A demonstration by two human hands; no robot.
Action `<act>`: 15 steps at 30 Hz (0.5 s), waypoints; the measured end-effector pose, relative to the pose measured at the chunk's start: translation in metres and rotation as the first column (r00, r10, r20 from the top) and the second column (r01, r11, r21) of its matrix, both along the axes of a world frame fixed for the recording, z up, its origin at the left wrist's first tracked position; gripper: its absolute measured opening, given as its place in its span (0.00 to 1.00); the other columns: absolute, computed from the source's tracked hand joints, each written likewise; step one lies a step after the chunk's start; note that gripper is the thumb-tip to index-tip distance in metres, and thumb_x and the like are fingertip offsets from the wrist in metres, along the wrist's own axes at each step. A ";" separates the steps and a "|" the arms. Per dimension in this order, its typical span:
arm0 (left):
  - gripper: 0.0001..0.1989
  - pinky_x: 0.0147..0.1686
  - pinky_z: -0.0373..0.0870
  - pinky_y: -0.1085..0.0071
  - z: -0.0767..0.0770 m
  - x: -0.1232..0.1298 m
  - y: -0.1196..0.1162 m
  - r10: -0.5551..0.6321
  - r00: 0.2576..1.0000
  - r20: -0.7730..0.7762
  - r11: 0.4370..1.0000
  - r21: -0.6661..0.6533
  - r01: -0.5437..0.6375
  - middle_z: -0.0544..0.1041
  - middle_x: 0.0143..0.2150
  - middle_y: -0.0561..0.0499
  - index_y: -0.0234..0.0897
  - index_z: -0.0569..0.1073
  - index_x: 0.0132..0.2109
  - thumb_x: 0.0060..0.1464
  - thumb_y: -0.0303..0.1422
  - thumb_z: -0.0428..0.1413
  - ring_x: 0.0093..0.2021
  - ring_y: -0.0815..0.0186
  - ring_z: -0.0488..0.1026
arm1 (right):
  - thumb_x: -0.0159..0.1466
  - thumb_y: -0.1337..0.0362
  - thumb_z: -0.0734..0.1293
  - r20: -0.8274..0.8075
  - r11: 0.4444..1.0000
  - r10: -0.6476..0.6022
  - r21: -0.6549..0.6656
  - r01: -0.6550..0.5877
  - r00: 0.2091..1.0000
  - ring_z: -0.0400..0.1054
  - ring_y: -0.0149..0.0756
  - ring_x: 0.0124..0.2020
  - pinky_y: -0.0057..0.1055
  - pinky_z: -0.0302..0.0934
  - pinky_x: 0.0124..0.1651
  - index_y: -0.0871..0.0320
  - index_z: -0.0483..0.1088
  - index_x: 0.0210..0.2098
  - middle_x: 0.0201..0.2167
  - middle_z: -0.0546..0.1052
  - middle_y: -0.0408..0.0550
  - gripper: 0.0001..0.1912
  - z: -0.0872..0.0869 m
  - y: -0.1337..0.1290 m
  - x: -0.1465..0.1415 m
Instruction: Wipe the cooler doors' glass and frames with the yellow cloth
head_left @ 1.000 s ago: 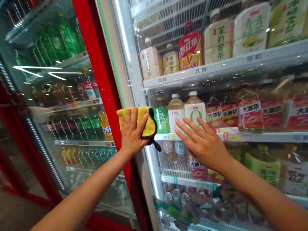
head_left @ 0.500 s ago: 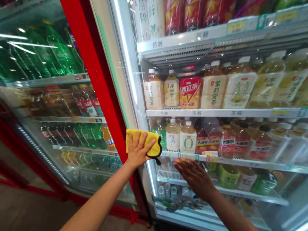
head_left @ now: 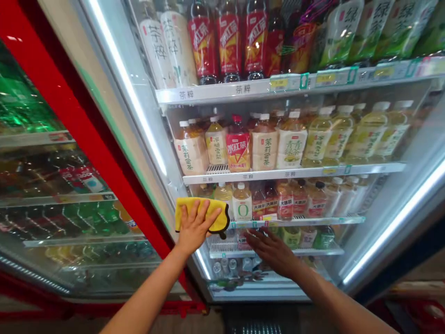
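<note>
Since the earlier frame, both hands sat lower on the glass door (head_left: 351,199). Fingers spread, the left hand (head_left: 195,227) pressed a yellow cloth (head_left: 215,214) flat against the glass; the right hand (head_left: 273,250), open, lay just beside it, before shelved bottles (head_left: 239,148).

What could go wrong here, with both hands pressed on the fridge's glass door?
1. The left hand pins only part of the yellow cloth; its dangling black-edged corner could let it slip off.
2. The bare right hand, flat on the glass door, may leave fresh smears.
3. Leaning on both palms might push the door sideways.
</note>
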State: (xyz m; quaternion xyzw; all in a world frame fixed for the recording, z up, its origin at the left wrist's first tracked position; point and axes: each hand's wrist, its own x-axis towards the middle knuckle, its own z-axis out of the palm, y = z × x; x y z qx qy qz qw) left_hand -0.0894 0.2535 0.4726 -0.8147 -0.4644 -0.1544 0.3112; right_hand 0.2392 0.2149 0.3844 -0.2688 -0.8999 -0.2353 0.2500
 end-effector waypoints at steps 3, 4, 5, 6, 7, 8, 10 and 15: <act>0.36 0.72 0.21 0.45 -0.019 0.042 0.007 -0.150 0.988 -0.025 0.985 0.080 0.152 0.64 0.71 0.57 0.66 0.66 0.66 0.52 0.37 0.65 0.76 0.56 0.42 | 0.67 0.70 0.65 -0.028 1.000 -0.016 0.022 0.016 0.999 0.53 0.41 0.73 0.45 0.48 0.75 0.60 0.70 0.61 0.71 0.63 0.49 0.22 -0.010 0.000 0.008; 0.34 0.72 0.22 0.50 -0.028 0.048 0.008 -0.238 0.968 -0.081 0.966 0.083 0.245 0.67 0.69 0.59 0.66 0.66 0.66 0.55 0.36 0.63 0.76 0.60 0.46 | 0.68 0.70 0.64 -0.037 0.999 -0.016 0.031 0.017 0.999 0.54 0.40 0.73 0.45 0.48 0.75 0.61 0.70 0.61 0.71 0.63 0.50 0.22 -0.016 0.000 0.011; 0.33 0.73 0.23 0.55 -0.036 0.049 0.007 -0.309 0.941 -0.137 0.944 0.076 0.321 0.69 0.67 0.61 0.66 0.66 0.66 0.56 0.33 0.60 0.75 0.64 0.50 | 0.68 0.70 0.64 -0.046 0.999 -0.019 0.035 0.020 0.999 0.54 0.40 0.72 0.45 0.49 0.75 0.61 0.70 0.61 0.71 0.63 0.50 0.22 -0.022 0.000 0.016; 0.34 0.73 0.23 0.60 -0.042 0.046 0.006 -0.352 0.918 -0.184 0.927 0.065 0.369 0.71 0.66 0.63 0.66 0.65 0.66 0.57 0.30 0.58 0.74 0.68 0.54 | 0.69 0.70 0.63 -0.052 0.999 -0.025 0.036 0.027 0.998 0.55 0.39 0.72 0.44 0.49 0.75 0.60 0.69 0.61 0.71 0.63 0.50 0.22 -0.027 -0.001 0.021; 0.36 0.73 0.24 0.64 -0.046 0.040 0.004 -0.370 0.903 -0.217 0.919 0.057 0.390 0.71 0.65 0.65 0.66 0.63 0.67 0.57 0.27 0.56 0.72 0.70 0.57 | 0.68 0.71 0.62 -0.056 0.999 -0.035 0.035 0.037 0.998 0.56 0.39 0.72 0.44 0.49 0.75 0.59 0.69 0.62 0.71 0.63 0.49 0.23 -0.030 -0.002 0.028; 0.39 0.73 0.23 0.66 -0.047 0.034 0.002 -0.367 0.900 -0.235 0.920 0.051 0.388 0.71 0.65 0.67 0.67 0.61 0.68 0.56 0.25 0.54 0.72 0.72 0.58 | 0.68 0.72 0.62 -0.059 0.998 -0.050 0.030 0.052 0.997 0.56 0.39 0.72 0.45 0.48 0.75 0.59 0.68 0.63 0.71 0.63 0.48 0.24 -0.032 -0.004 0.035; 0.43 0.73 0.23 0.67 -0.044 0.030 -0.002 -0.320 0.924 -0.211 0.940 0.049 0.337 0.70 0.65 0.69 0.70 0.56 0.69 0.54 0.22 0.53 0.72 0.73 0.57 | 0.67 0.75 0.61 -0.067 0.994 -0.102 0.016 0.104 0.992 0.56 0.39 0.72 0.47 0.45 0.76 0.57 0.66 0.65 0.71 0.63 0.47 0.28 -0.030 -0.008 0.050; 0.47 0.72 0.22 0.41 -0.046 0.108 0.001 -0.056 0.995 0.085 0.994 0.095 0.048 0.57 0.74 0.53 0.60 0.56 0.72 0.49 0.30 0.65 0.77 0.51 0.39 | 0.67 0.76 0.60 -0.113 0.978 -0.194 0.056 0.201 0.974 0.53 0.41 0.73 0.48 0.30 0.78 0.58 0.63 0.67 0.70 0.64 0.47 0.30 -0.019 -0.009 0.073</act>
